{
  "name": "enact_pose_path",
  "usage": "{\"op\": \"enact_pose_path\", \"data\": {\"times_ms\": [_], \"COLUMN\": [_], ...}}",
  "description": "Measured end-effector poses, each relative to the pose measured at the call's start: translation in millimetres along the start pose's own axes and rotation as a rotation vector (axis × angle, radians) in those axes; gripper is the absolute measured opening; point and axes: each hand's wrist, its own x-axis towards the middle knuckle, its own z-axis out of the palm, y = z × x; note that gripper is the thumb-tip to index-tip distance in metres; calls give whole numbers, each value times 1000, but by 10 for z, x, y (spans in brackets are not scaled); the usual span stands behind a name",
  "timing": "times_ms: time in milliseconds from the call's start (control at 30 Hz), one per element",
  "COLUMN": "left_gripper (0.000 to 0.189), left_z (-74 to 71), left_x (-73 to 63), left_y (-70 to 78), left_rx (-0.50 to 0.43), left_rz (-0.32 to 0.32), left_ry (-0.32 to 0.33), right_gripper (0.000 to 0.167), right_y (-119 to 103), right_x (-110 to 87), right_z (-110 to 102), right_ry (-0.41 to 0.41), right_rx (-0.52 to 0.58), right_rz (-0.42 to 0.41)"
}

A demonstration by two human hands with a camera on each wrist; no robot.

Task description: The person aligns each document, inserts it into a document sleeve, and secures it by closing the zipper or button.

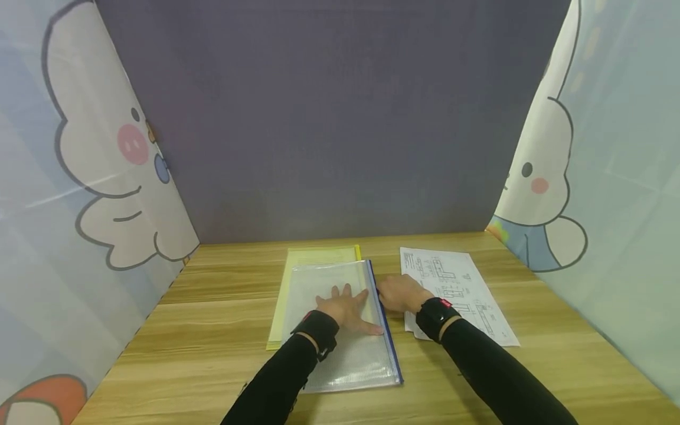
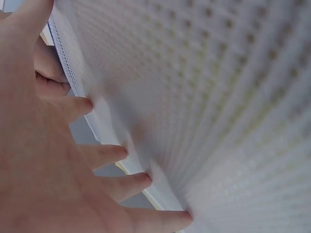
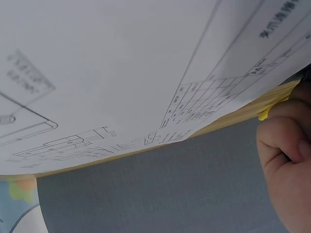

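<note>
A clear mesh zip document bag [image 1: 350, 366] with a blue zipper edge [image 1: 390, 342] lies flat in the head view. My left hand [image 1: 342, 311] rests on it with fingers spread; in the left wrist view, the fingertips [image 2: 141, 180] press the mesh surface [image 2: 233, 97]. At the bag's blue right edge, my right hand [image 1: 401, 293] has its fingers curled and pinches the zipper, the pinch point mostly hidden by the hand. The right wrist view shows the curled fingers [image 3: 279, 138] beside the printed sheets [image 3: 121, 63].
Under the clear bag, a yellow-edged document bag [image 1: 278, 313] sticks out to the left and back. White sheets with technical drawings [image 1: 478, 295] lie to the right, partly beneath my right wrist. A grey panel [image 1: 340, 130] stands behind the wooden table [image 1: 212, 330], with printed cartoon curtains [image 1: 627, 177] at both sides.
</note>
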Motion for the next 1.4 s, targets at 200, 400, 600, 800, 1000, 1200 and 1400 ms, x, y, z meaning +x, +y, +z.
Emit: {"op": "enact_pose_path", "data": {"times_ms": [200, 400, 600, 800, 1000, 1200, 1400], "left_gripper": [110, 111, 112, 103, 101, 107, 108], "left_z": [-4, 22, 27, -38, -162, -153, -111], "left_x": [-64, -190, -283, -208, 27, 147, 148], "left_y": [22, 53, 80, 63, -10, -158, -166], "left_rx": [-15, -3, 14, 25, -39, -109, -80], "left_rz": [11, 25, 22, 51, 84, 47, 45], "left_ry": [-3, -14, -32, -24, -10, -21, -20], "right_gripper": [18, 17, 18, 21, 20, 18, 17], "right_y": [-7, -36, -69, -93, -100, -101, -89], "right_x": [-81, -178, -234, -261, -266, -262, -285], "right_z": [-29, -23, -5, 8, 0, -3, 10], "right_ry": [18, 10, 26, 33, 28, 38, 43], "right_rx": [5, -6, -32, -31, -60, -45, -41], "right_rz": [-29, -73, -108, -127, -127, -144, -143]}}
